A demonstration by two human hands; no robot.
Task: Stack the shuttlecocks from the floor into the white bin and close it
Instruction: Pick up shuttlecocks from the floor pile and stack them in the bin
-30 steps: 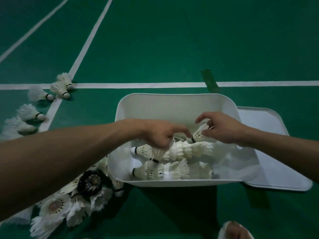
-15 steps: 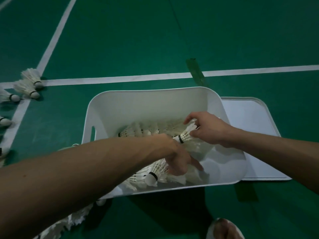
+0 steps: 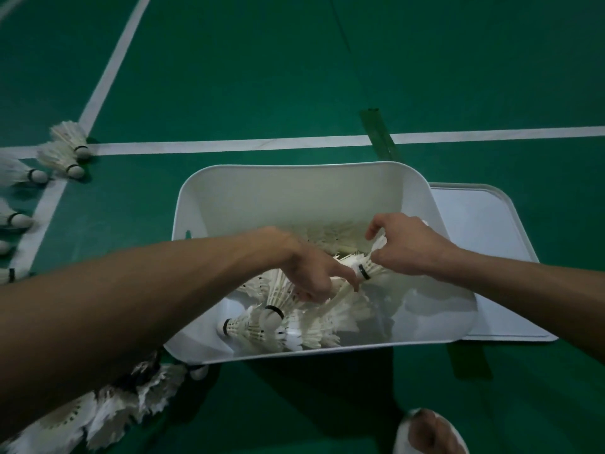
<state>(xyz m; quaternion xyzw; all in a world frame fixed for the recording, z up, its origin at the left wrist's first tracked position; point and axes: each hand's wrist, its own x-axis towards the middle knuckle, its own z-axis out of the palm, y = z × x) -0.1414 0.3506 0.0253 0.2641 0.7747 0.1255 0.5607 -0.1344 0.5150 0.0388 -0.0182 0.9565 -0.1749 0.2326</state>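
Stacking step, roughly midway: both hands are inside the white bin [image 3: 294,191], nesting shuttlecocks. Right hand [image 3: 406,247] pinches one shuttlecock [image 3: 368,268] by its feather skirt, cork pointing left and near. Left hand [image 3: 311,273] has its fingers curled round the feathers of a nested stack [image 3: 278,296] in the bin, index finger out towards that cork.

Next move, as I judge it: line the cork up with the stack's open skirt and push in straight (feathers crush easily, go light).

Bin contents: nested rows on their sides in the near-left part, another row [image 3: 330,234] along the far wall. The right part of the bin floor is bare.

Plenty left outside: loose shuttlecocks [image 3: 65,152] on the green floor [image 3: 294,77] far left, and a heap [image 3: 108,411] near left, just beside the bin. Lid [image 3: 484,224] lies flat on the floor right of the bin, so closing looks a long way off.
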